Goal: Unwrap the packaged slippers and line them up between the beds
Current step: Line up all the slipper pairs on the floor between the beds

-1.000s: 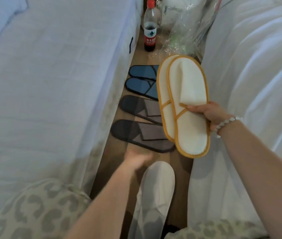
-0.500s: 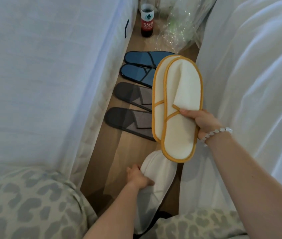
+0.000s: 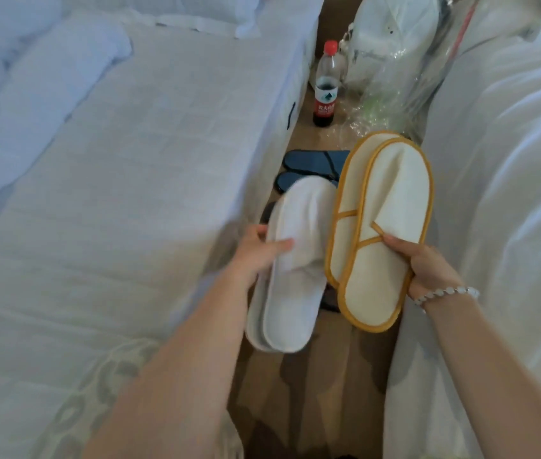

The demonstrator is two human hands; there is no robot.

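Now, far left: left bed, white sheet ribbed and smooth, rumpled duvet bunched at the far corner. Moving in, left hand gripping the white slippers, thumb laid across the upper, fingers curled behind the outer edge. Plain white pair, terry-looking, closed toe, stacked one on the other and held up above the floor gap, toes pointing away, heels toward the camera. Just beside them, nearly touching: the cream slippers, flat and stacked, edged all round in orange-yellow piping, same piping along the strap edge. Right hand clamped on that pair at the right side, thumb on the strap edge, fingers wrapped behind; pale beaded bracelet on the wrist. Behind both pairs, down on the wooden floor between the beds: blue slippers lying side by side, partly hidden. Glimpse of something dark under the white pair, too covered to tell. Farther back, bottle upright, red cap, dark liquid low down. Right of it, crinkled clear plastic wrapping heaped against a white bag. Far right: right bed, white cover hanging to the floor.
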